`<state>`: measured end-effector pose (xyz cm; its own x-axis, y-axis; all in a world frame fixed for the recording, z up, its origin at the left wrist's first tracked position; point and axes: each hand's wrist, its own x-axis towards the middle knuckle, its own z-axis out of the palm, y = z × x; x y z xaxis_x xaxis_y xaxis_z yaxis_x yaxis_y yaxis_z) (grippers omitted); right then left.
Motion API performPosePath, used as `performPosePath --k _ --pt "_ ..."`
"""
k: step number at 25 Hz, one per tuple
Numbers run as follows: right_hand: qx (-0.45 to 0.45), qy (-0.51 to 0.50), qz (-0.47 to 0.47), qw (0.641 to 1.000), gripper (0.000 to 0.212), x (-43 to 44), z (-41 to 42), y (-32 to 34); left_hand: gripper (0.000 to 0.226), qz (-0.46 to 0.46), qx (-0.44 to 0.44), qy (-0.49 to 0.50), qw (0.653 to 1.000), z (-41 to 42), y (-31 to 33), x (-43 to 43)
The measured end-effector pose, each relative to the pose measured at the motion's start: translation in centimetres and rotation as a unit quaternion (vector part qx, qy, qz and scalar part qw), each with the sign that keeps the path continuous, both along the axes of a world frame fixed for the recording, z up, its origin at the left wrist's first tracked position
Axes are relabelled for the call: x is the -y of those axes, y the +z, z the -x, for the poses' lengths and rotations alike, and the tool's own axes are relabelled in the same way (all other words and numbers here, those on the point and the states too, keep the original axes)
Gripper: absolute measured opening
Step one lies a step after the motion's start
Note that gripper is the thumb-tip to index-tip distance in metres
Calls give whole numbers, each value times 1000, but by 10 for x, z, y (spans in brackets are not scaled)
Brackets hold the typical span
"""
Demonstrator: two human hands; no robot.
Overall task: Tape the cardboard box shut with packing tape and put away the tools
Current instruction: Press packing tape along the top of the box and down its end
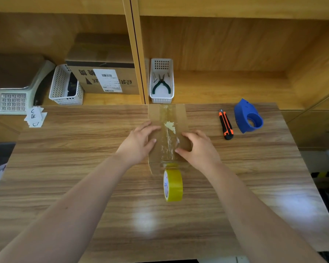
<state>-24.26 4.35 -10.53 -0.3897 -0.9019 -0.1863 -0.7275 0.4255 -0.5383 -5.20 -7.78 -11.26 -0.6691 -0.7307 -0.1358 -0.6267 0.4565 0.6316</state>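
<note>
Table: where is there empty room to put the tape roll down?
The table is bare left of the left hand, up to the paper slips. The near edge, below the tape roll, is bare between and beside the arms. It is crowded mid-table around the box and right hand, and back right by the knife and blue dispenser.

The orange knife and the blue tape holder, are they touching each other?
Apart. The head view shows a strip of bare table between the orange utility knife and the blue tape dispenser, side by side right of the box.
</note>
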Motion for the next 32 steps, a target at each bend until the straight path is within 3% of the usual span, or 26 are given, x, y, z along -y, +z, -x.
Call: performPosePath --k 3,6,9,11,14,17,21,28,30,32 --pt "24 21 18 999 67 -6 9 1 39 -107 -83 88 987 -17 -6 -16" --pt "31 15 44 998 65 -11 17 -1 30 -195 -139 190 952 -29 -15 -35" --pt "35 -2 47 998 62 -11 22 -5 26 -298 -166 268 901 -34 -27 -58" --pt "39 0 49 998 60 -12 24 -8 26 -324 -159 295 885 -35 -34 -68" --pt "41 5 52 998 59 -13 28 -10 29 -242 -159 303 908 -30 -32 -67" --pt "40 5 58 998 60 -14 32 -12 32 -140 -159 245 946 -14 -14 -60" --pt "36 -15 67 997 62 -14 37 -14 46 -30 -49 168 984 14 6 -58" --pt "49 -72 75 993 58 -16 58 -23 55 115 125 119 978 49 10 -81" --pt "56 -97 69 991 57 -18 70 -27 55 114 96 137 979 46 4 -82" --pt "61 -114 62 990 57 -19 83 -30 64 42 13 228 973 34 -2 -78"
